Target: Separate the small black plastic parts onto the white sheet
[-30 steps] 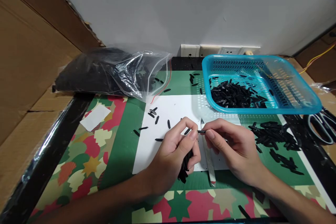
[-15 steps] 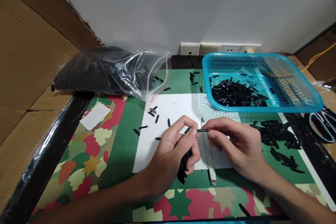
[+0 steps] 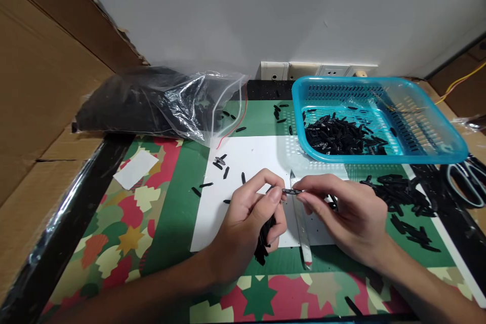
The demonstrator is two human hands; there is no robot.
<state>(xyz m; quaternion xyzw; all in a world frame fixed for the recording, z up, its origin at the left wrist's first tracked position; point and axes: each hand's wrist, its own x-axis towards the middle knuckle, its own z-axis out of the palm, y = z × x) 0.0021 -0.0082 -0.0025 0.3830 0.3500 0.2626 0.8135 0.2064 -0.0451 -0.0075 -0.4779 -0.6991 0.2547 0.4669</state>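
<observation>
In front of the blue basket (image 3: 379,159), my left hand (image 3: 248,215) and right hand (image 3: 355,212) pinch one black piece (image 3: 291,192) end to end, left also clasping a bunch (image 3: 261,250); such fine handling seems to need a light grip.

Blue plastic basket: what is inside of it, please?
In the blue plastic basket, a heap of slim black pieces lies toward the left, with more scattered beyond. The heap hides whatever is beneath it; whether the tan strips are inside, I cannot tell.
</observation>
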